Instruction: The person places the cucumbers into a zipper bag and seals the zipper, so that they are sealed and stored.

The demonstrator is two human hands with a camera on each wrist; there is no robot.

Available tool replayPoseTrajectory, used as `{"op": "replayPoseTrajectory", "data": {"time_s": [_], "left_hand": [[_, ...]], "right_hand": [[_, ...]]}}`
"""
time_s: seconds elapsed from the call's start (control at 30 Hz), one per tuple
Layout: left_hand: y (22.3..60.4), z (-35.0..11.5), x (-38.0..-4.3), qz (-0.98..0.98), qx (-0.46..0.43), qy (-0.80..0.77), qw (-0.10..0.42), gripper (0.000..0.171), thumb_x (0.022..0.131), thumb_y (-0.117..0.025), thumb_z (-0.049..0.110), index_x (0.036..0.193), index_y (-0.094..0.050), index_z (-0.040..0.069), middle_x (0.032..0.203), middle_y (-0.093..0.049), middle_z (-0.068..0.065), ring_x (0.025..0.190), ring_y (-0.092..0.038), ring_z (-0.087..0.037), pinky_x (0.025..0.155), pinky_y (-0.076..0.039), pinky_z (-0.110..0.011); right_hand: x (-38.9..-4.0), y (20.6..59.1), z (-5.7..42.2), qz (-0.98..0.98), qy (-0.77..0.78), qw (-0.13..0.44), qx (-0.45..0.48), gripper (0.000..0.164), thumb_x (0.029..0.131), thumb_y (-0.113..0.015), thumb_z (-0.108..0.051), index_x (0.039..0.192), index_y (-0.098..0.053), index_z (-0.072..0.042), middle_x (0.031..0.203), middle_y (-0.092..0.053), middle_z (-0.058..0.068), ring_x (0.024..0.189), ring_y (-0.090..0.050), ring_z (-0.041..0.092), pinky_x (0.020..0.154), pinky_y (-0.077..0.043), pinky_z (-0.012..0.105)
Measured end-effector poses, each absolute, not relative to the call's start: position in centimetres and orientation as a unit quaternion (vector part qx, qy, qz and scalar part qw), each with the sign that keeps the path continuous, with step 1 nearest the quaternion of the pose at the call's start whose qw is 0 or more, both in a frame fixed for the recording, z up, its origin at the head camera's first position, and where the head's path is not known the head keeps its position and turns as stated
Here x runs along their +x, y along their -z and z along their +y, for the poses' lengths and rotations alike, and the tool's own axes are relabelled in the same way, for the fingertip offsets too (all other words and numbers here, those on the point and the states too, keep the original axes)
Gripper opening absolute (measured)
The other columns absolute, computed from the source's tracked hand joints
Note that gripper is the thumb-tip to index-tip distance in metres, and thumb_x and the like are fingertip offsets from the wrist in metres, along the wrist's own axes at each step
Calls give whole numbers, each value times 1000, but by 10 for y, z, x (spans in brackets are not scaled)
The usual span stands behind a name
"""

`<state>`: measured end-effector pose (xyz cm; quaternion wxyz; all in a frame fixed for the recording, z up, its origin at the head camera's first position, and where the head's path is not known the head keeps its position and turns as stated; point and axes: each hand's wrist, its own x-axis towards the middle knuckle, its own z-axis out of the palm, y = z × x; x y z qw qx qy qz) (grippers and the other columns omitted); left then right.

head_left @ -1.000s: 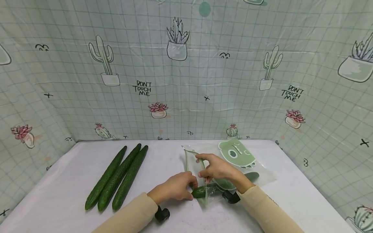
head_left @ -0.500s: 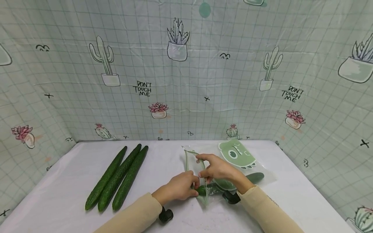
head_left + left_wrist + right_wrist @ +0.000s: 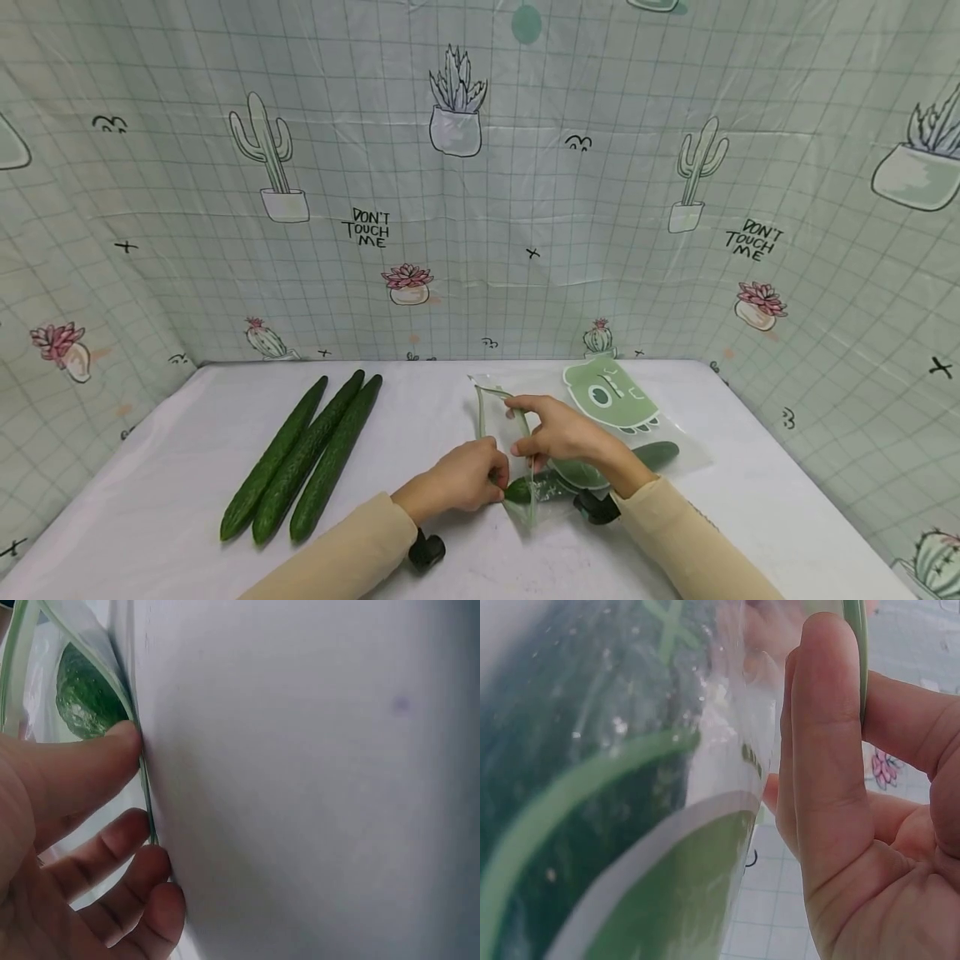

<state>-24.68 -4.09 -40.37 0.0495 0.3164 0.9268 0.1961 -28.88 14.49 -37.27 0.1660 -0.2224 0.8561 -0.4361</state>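
Note:
A clear zip bag with green cartoon print lies on the right of the table, its green-rimmed mouth held apart. My right hand pinches the upper rim between thumb and fingers; the rim shows between them in the right wrist view. Inside the bag lies a cucumber, its near end just within the mouth. My left hand is at the mouth, beside that end. In the left wrist view its thumb touches the lower rim, its fingers are loosely bent, and the cucumber is apart from them.
Three cucumbers lie side by side on the left of the white table. A patterned curtain stands behind the table and along both sides. A small black device sits at each wrist.
My left hand has pushed the cucumber rightward, deeper into the bag, then drawn back slightly left from its end. The right hand keeps its place on the bag's rim.

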Motion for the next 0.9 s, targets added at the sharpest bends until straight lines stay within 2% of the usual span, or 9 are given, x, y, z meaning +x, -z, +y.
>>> {"op": "replayPoseTrajectory", "data": {"time_s": [0.43, 0.9], "left_hand": [[401, -33, -250, 933, 275, -225, 56, 30, 79, -79, 22, 58, -58, 17, 56, -49, 11, 51, -44, -5, 50, -38, -22], [406, -24, -251, 948, 240, -202, 48, 39, 80, -78, 32, 52, -53, 19, 52, -46, 10, 49, -43, -6, 46, -36, -23]], "right_hand": [[-290, 373, 148, 855, 433, 160, -236, 67, 81, -69, 3, 142, -41, 0, 135, -47, 20, 49, -62, 22, 51, -54, 38], [-289, 377, 160, 842, 454, 165, -241, 67, 80, -68, 7, 141, -39, 6, 134, -46, 24, 48, -60, 19, 51, -54, 38]]}}
